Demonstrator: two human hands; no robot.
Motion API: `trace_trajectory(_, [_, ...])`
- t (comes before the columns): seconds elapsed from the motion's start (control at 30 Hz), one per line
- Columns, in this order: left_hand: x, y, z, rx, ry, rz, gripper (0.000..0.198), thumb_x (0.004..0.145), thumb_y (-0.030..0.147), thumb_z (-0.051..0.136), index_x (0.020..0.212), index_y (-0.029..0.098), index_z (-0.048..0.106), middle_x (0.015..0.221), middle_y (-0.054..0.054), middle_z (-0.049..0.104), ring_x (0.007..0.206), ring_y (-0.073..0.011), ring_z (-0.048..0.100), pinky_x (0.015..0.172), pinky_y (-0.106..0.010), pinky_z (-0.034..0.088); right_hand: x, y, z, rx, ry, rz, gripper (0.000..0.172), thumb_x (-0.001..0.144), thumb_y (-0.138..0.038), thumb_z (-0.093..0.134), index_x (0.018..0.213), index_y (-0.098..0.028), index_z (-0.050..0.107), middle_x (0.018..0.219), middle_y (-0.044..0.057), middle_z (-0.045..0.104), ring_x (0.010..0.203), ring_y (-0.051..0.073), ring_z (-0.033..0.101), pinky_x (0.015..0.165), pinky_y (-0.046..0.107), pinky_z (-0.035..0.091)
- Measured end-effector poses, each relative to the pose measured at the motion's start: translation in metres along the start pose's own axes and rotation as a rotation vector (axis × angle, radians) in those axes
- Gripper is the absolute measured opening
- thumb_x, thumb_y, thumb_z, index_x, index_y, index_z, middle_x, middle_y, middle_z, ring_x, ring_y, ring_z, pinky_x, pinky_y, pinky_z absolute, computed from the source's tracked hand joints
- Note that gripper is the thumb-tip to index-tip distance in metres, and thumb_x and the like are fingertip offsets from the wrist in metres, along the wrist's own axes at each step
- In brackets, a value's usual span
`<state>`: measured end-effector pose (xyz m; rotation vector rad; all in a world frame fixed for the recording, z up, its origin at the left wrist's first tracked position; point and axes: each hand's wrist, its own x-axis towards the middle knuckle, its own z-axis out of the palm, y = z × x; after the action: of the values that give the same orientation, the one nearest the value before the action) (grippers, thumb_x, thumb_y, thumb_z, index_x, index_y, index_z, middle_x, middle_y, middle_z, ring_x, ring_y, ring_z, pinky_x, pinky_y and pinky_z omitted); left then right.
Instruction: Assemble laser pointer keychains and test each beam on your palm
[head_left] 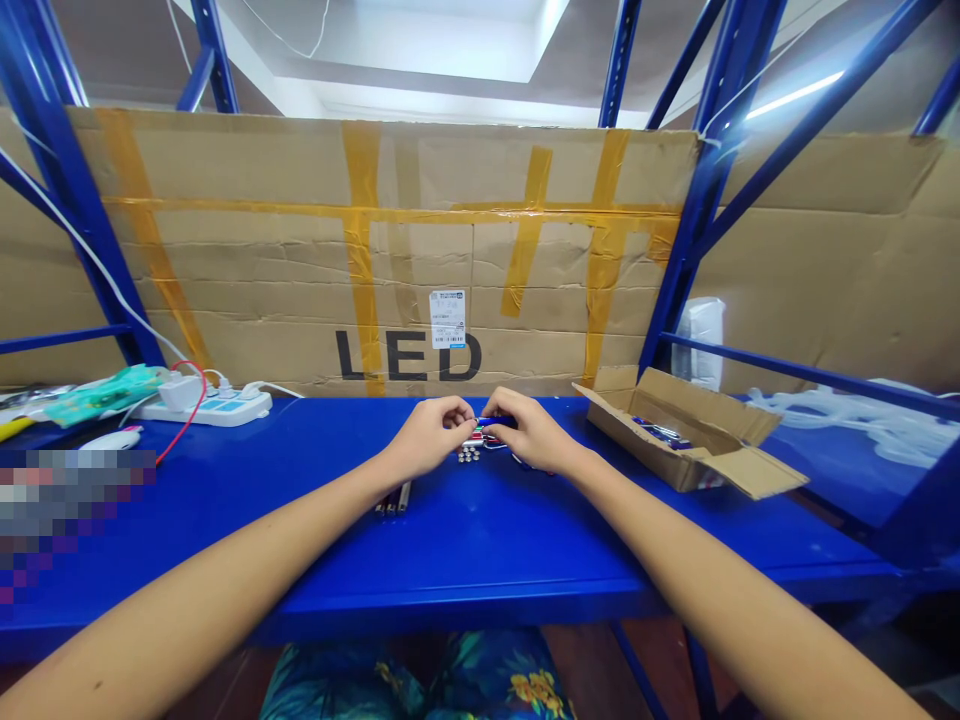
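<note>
Both my hands meet at the middle of the blue shelf top [480, 540]. My left hand [431, 435] and my right hand [529, 430] are closed in a pinch on the two ends of a small dark blue part [491, 422] with thin red wires. Under them lies a cluster of small silver cylinders [469, 455]. A few thin dark rods [394, 498] lie by my left wrist.
An open cardboard box [682, 430] with small parts stands to the right. A white power strip [210, 405] with plugs and a red wire is at the left, near a green packet [105, 392]. A taped cardboard sheet marked LED [409, 355] closes the back. White tubing [862, 415] lies far right.
</note>
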<state>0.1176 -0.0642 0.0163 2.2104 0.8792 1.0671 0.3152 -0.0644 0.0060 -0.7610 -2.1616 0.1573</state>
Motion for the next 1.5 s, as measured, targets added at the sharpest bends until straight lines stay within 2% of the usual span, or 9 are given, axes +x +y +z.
trace_trajectory(0.27, [-0.002, -0.001, 0.001, -0.061, -0.081, -0.032, 0.009, 0.081, 0.022, 0.056, 0.078, 0.014, 0.06, 0.059, 0.003, 0.059, 0.052, -0.009, 0.052, 0.053, -0.021, 0.042, -0.001, -0.001, -0.001, -0.056, -0.084, -0.047, 0.016, 0.088, -0.009, 0.048, 0.087, -0.018, 0.061, 0.083, 0.004, 0.06, 0.078, 0.016, 0.055, 0.074, 0.031, 0.043])
trace_trajectory(0.4, [-0.002, -0.003, 0.0, -0.034, -0.076, -0.004, 0.008, 0.08, 0.022, 0.057, 0.079, 0.015, 0.061, 0.059, 0.003, 0.059, 0.053, -0.009, 0.052, 0.053, -0.021, 0.042, -0.001, -0.004, 0.0, -0.048, -0.07, -0.001, 0.005, 0.084, -0.016, 0.059, 0.089, -0.018, 0.058, 0.088, 0.005, 0.059, 0.082, 0.017, 0.054, 0.075, 0.032, 0.044])
trace_trajectory(0.5, [-0.001, -0.004, -0.001, -0.022, -0.074, 0.017, 0.009, 0.08, 0.022, 0.057, 0.08, 0.015, 0.061, 0.06, 0.003, 0.059, 0.053, -0.0091, 0.052, 0.053, -0.021, 0.041, -0.002, -0.005, 0.001, -0.032, -0.045, 0.018, 0.014, 0.08, -0.017, 0.062, 0.092, -0.018, 0.056, 0.092, 0.005, 0.058, 0.084, 0.018, 0.053, 0.076, 0.032, 0.045])
trace_trajectory(0.73, [-0.001, -0.007, -0.004, -0.047, -0.121, 0.0, 0.012, 0.082, 0.026, 0.056, 0.081, 0.015, 0.062, 0.058, 0.003, 0.058, 0.053, -0.01, 0.053, 0.053, -0.022, 0.041, -0.001, -0.007, -0.002, -0.032, -0.059, -0.029, 0.007, 0.085, -0.012, 0.056, 0.084, -0.019, 0.059, 0.083, 0.003, 0.058, 0.079, 0.017, 0.054, 0.073, 0.031, 0.043])
trace_trajectory(0.9, [-0.001, -0.009, -0.003, -0.028, -0.102, 0.043, 0.011, 0.081, 0.025, 0.058, 0.08, 0.015, 0.062, 0.062, 0.001, 0.06, 0.057, -0.0106, 0.054, 0.055, -0.022, 0.042, -0.001, -0.011, -0.002, -0.055, -0.108, -0.023, 0.015, 0.091, -0.016, 0.049, 0.084, -0.018, 0.061, 0.079, 0.004, 0.059, 0.074, 0.016, 0.055, 0.073, 0.031, 0.043])
trace_trajectory(1.03, [-0.001, -0.005, -0.004, -0.068, -0.112, 0.0, 0.01, 0.081, 0.024, 0.057, 0.079, 0.015, 0.062, 0.061, 0.001, 0.06, 0.055, -0.0102, 0.054, 0.053, -0.022, 0.041, -0.001, -0.011, -0.001, -0.046, -0.08, 0.002, 0.009, 0.086, -0.021, 0.059, 0.094, -0.018, 0.059, 0.089, 0.005, 0.06, 0.081, 0.017, 0.055, 0.074, 0.031, 0.043])
trace_trajectory(1.1, [-0.001, -0.002, -0.004, -0.092, -0.124, -0.031, 0.01, 0.081, 0.023, 0.057, 0.077, 0.015, 0.062, 0.059, 0.002, 0.06, 0.053, -0.0097, 0.053, 0.052, -0.021, 0.041, -0.002, -0.01, -0.001, -0.056, -0.046, 0.005, 0.017, 0.08, -0.017, 0.062, 0.096, -0.018, 0.056, 0.093, 0.005, 0.058, 0.083, 0.017, 0.053, 0.073, 0.03, 0.043])
trace_trajectory(1.2, [-0.001, 0.0, -0.004, -0.111, -0.13, -0.043, 0.01, 0.081, 0.022, 0.058, 0.077, 0.014, 0.062, 0.058, 0.002, 0.06, 0.051, -0.0088, 0.052, 0.051, -0.021, 0.041, -0.003, -0.008, -0.001, -0.085, -0.034, -0.021, 0.015, 0.077, -0.006, 0.056, 0.086, -0.018, 0.054, 0.086, 0.003, 0.054, 0.078, 0.016, 0.049, 0.07, 0.028, 0.041])
trace_trajectory(1.5, [-0.001, 0.002, -0.005, -0.125, -0.131, -0.052, 0.01, 0.081, 0.023, 0.059, 0.078, 0.014, 0.063, 0.06, 0.002, 0.06, 0.053, -0.0096, 0.055, 0.05, -0.02, 0.041, -0.002, -0.008, -0.005, -0.074, -0.086, -0.103, 0.014, 0.086, -0.007, 0.051, 0.087, -0.019, 0.058, 0.084, 0.003, 0.056, 0.079, 0.016, 0.052, 0.072, 0.029, 0.041])
